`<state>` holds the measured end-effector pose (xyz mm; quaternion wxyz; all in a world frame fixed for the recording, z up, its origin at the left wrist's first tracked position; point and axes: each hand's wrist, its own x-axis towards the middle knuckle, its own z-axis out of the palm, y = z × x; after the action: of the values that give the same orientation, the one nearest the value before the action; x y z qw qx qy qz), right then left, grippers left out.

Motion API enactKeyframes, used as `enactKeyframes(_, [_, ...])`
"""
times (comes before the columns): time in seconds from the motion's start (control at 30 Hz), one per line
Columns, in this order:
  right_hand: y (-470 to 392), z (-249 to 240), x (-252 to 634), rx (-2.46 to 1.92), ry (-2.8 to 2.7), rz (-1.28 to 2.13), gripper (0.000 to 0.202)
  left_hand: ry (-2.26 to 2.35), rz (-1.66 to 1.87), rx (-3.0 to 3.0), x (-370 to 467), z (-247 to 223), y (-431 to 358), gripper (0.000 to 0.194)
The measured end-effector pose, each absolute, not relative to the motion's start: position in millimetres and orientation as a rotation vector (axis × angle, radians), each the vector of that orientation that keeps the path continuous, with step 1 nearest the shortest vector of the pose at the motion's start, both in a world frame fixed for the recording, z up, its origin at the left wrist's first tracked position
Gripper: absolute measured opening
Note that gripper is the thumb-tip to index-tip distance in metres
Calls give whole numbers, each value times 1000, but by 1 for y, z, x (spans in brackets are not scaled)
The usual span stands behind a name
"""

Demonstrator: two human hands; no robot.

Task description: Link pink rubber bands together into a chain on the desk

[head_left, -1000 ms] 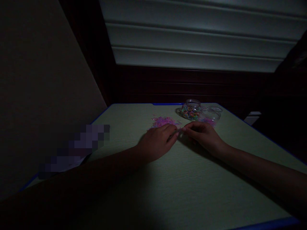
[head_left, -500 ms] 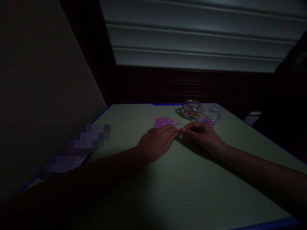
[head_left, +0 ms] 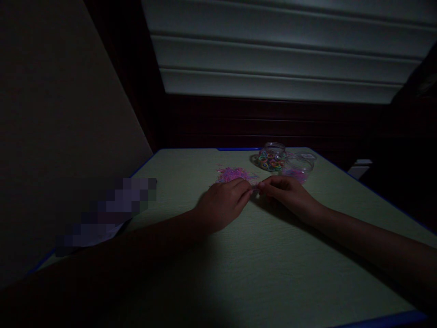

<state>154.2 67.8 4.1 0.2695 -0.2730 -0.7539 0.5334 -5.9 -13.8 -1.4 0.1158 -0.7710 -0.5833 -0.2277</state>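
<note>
In the head view a small pinkish rubber band (head_left: 255,187) is stretched between the fingertips of both hands. My left hand (head_left: 223,202) is closed, thumb and fingers pinching its left end. The thumb and forefinger of my right hand (head_left: 288,193) pinch the other end, the hand curled on its side. A loose pile of tiny pink and purple rubber bands (head_left: 234,174) lies just beyond my left hand, which covers its near edge. Dim light makes the held band hard to see.
Toward the table's far right stands a clear jar (head_left: 272,157) of colourful hair ties. Beside it is a clear container (head_left: 300,166) with pink bits inside, partly behind my right hand. A blurred-out item (head_left: 112,214) lies along the left edge of the pale green table (head_left: 273,273).
My fingertips have drawn slightly apart, so a little more of the band shows between them. Both arms stay almost where they were.
</note>
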Motion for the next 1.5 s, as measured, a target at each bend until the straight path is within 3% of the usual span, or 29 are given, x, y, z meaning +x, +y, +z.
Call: enactKeyframes(1.5, [68, 1, 154, -724, -2038, 1310, 24, -1723, -714, -2248, -5, -2, -14, 21])
